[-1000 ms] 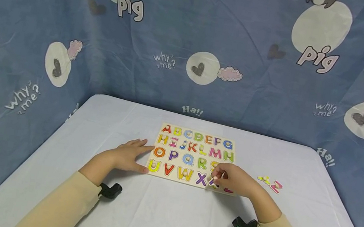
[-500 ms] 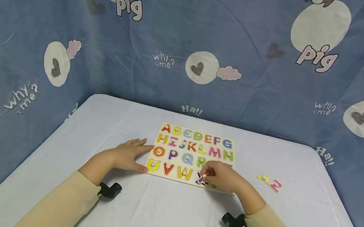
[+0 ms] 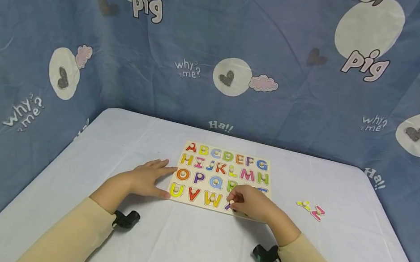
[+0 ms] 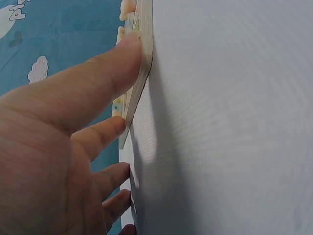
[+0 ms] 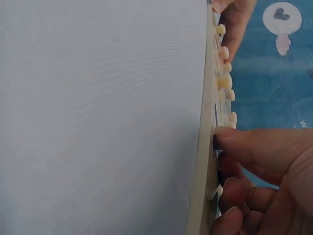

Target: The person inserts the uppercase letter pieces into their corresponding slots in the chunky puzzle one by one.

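A wooden alphabet puzzle board (image 3: 198, 206) with knobbed letter pieces lies on the white table. My right hand (image 3: 252, 201) pinches the purple letter X puzzle piece (image 3: 228, 206) by its knob, at the X place in the bottom row. The hand covers most of the piece and the board's lower right corner. In the right wrist view, thumb and fingertips are right at the board's surface. My left hand (image 3: 147, 179) has its fingers spread, with thumb and index finger touching the board's left edge. The left wrist view shows the thumb (image 4: 117, 63) against that edge.
To the right of the board, a yellow Y piece (image 3: 304, 205) and a pink Z piece (image 3: 317, 213) lie close together on the white tablecloth (image 3: 192, 250). A blue printed curtain (image 3: 182, 99) stands behind and along both sides of the table.
My right hand has moved left along the bottom row, carrying the purple X piece from the Y place to the X place, and has come down there. The left hand stays put.
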The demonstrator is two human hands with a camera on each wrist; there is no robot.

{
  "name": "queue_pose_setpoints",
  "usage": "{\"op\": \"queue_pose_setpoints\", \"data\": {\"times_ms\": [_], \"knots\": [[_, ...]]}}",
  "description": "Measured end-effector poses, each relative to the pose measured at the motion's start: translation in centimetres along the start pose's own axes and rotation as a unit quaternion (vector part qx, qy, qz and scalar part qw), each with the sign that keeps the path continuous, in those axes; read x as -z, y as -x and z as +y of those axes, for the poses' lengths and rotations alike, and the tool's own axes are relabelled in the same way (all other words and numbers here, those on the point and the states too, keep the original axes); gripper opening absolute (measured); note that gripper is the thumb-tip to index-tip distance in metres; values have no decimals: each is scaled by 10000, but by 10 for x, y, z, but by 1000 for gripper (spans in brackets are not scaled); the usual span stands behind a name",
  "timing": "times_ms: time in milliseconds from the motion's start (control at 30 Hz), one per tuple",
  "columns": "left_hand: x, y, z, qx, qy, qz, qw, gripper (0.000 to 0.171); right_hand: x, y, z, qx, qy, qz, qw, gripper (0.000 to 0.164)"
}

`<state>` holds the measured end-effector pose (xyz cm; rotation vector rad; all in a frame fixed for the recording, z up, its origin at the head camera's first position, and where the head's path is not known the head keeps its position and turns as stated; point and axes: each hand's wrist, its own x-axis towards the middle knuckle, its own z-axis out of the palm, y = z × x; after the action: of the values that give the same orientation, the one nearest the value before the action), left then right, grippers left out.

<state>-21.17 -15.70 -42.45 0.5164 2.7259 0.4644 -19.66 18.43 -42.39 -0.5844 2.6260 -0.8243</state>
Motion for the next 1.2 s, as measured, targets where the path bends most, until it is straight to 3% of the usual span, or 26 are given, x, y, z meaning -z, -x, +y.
{"op": "queue_pose_setpoints", "data": {"times_ms": [300,667,800,1200], "knots": [[1,1,1,-4,14,-36,10000,91,5,5,1,-82,-127,3,9999,9],[0,0,-1,12,-13,-24,10000,91,44,37,6,17,-9,497,9988,10],[0,0,-2,36,-3,-28,10000,91,59,50,19,43,-45,760,9971,9],[0,0,-3,-36,43,-46,10000,91,84,79,78,-587,54,1355,9890,17]]}}
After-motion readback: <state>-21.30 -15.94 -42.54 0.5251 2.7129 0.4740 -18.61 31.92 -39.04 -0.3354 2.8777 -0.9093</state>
